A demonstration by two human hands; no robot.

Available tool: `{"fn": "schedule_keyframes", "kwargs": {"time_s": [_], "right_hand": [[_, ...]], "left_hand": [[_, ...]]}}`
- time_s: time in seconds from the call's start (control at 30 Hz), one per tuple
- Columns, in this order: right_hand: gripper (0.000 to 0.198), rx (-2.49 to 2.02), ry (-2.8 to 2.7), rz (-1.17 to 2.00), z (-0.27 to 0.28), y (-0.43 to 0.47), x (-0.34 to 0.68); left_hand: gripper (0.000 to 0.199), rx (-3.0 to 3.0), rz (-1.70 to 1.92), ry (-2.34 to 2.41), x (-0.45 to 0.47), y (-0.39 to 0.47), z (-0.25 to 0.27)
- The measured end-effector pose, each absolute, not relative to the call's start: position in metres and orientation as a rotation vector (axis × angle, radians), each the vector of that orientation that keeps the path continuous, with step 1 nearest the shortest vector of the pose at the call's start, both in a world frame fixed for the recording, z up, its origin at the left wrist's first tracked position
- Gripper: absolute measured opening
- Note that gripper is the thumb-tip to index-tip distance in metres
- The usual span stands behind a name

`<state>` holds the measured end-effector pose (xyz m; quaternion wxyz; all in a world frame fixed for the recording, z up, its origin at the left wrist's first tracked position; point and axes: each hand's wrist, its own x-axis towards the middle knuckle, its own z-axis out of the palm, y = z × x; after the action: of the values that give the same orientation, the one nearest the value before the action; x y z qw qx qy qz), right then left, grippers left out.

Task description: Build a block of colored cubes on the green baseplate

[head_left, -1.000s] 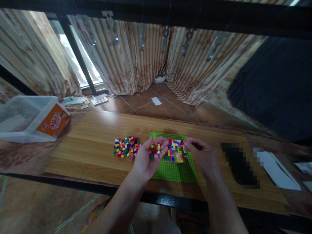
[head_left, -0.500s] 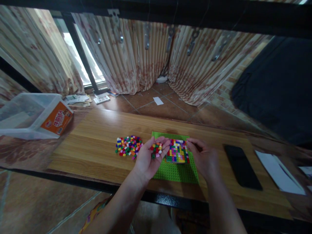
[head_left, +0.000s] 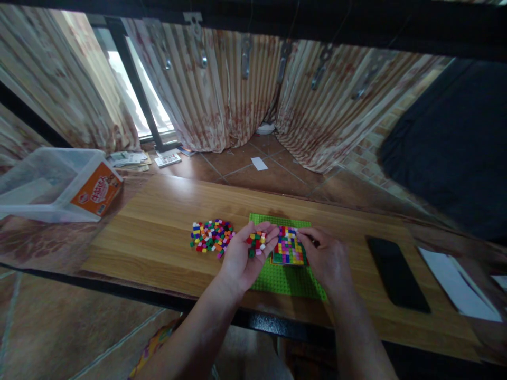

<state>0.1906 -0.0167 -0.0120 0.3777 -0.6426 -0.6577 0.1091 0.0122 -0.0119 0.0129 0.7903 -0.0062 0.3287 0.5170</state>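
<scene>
My left hand (head_left: 238, 256) is palm up and cupped, holding several small coloured toy bricks (head_left: 256, 241). To its right lies a many-coloured block of toy bricks (head_left: 290, 248), raised on a green studded baseplate (head_left: 283, 282). My right hand (head_left: 327, 258) is at the upper right edge of that block, thumb and fingers pinched together; whatever is between the fingertips is too small to make out. Left of my left hand, a loose pile of toy bricks (head_left: 212, 236) is spread on the wooden board (head_left: 158, 232).
A black phone (head_left: 397, 274) and white papers (head_left: 455, 282) lie on the right. At the far left stands a clear plastic bin (head_left: 59, 195) with an orange label. Papers (head_left: 129, 158) lie behind it. A dark bar (head_left: 253, 18) with hanging metal tools crosses overhead.
My right hand has moved left, bringing its fingertips over the upper right part of the brick block. My left hand keeps its cupped pose with the bricks. The whole view has shifted slightly.
</scene>
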Motion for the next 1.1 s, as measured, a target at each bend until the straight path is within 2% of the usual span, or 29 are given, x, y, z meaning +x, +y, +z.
{"fn": "schedule_keyframes", "kwargs": {"time_s": [0.27, 0.8, 1.0, 1.1], "right_hand": [[0.026, -1.641, -1.687, 0.183, -0.013, -0.015, 0.184], [0.025, -1.721, -1.51, 0.312, -0.016, -0.018, 0.185], [0.034, -1.761, -1.391, 0.184, -0.02, -0.012, 0.193], [0.039, -1.758, -1.375, 0.334, -0.027, -0.007, 0.195]], "left_hand": [[0.029, -0.002, 1.122, 0.709, 0.012, -0.012, 0.014], [0.026, 0.011, 1.115, 0.709, 0.011, -0.012, 0.011], [0.027, -0.001, 1.111, 0.695, 0.01, -0.012, 0.014], [0.028, 0.001, 1.105, 0.686, 0.01, -0.012, 0.014]]}}
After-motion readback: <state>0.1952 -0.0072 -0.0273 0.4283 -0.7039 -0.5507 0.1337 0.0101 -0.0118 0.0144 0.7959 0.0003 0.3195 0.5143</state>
